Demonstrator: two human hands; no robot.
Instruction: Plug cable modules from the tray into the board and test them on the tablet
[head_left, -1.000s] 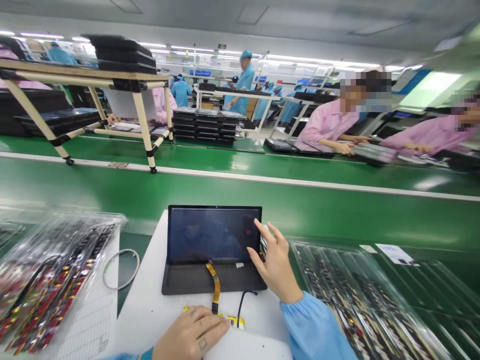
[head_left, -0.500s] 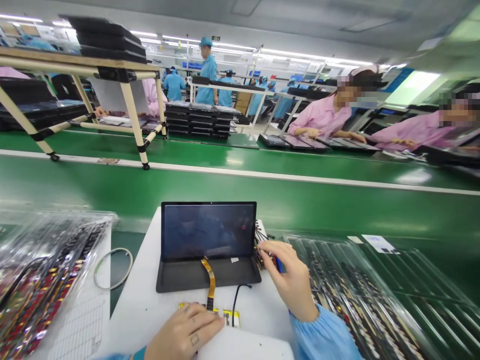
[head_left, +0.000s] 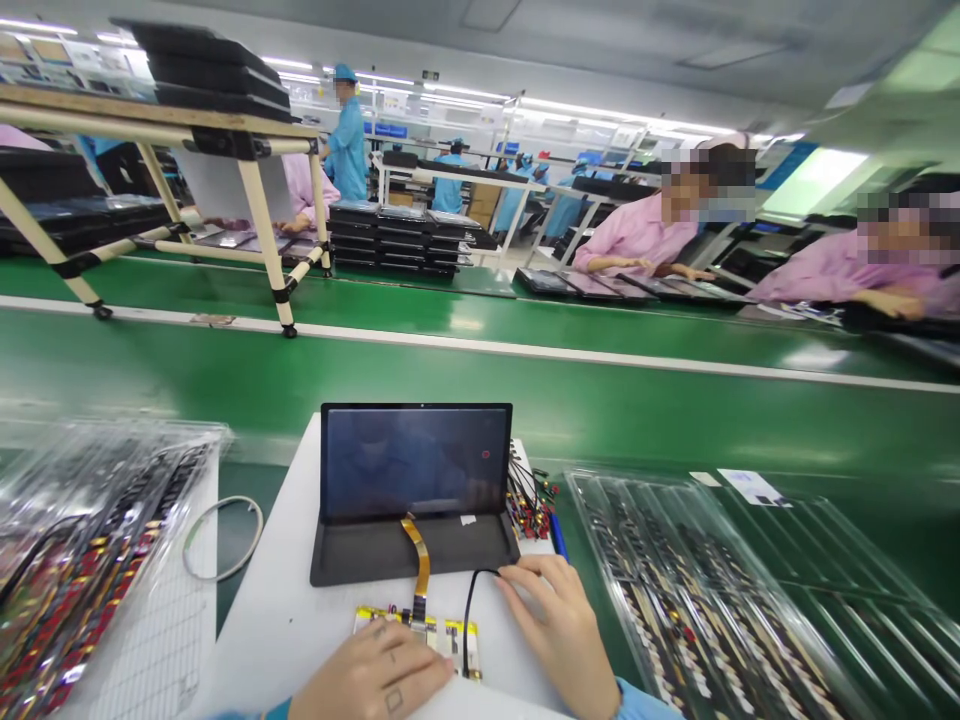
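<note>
A tablet-like screen (head_left: pixel 416 462) leans upright in a dark stand on the white work surface. An orange ribbon cable (head_left: pixel 421 565) runs down from it to a small circuit board (head_left: pixel 457 636) with yellow tape edges. My left hand (head_left: pixel 379 668) lies over the board's near left part, fingers stretched and flat, hiding some of it. A thin black cable (head_left: pixel 470 610) arches up from the board and bends right. At its far end, the thumb and forefinger of my right hand (head_left: pixel 559 625) close together on it; the exact contact is partly hidden.
Loose small wired parts (head_left: pixel 531 505) lie right of the screen, beside a blue pen-like object (head_left: pixel 559 537). Clear plastic trays of parts stand left (head_left: pixel 97 540) and right (head_left: pixel 675 580). A coiled white cable (head_left: pixel 225 540) lies left. Co-workers sit beyond the green bench (head_left: pixel 465 375).
My right hand has come down and nearer, from the loose wired parts to the black cable's end. My left hand has shifted slightly toward me, so more of the board shows.
</note>
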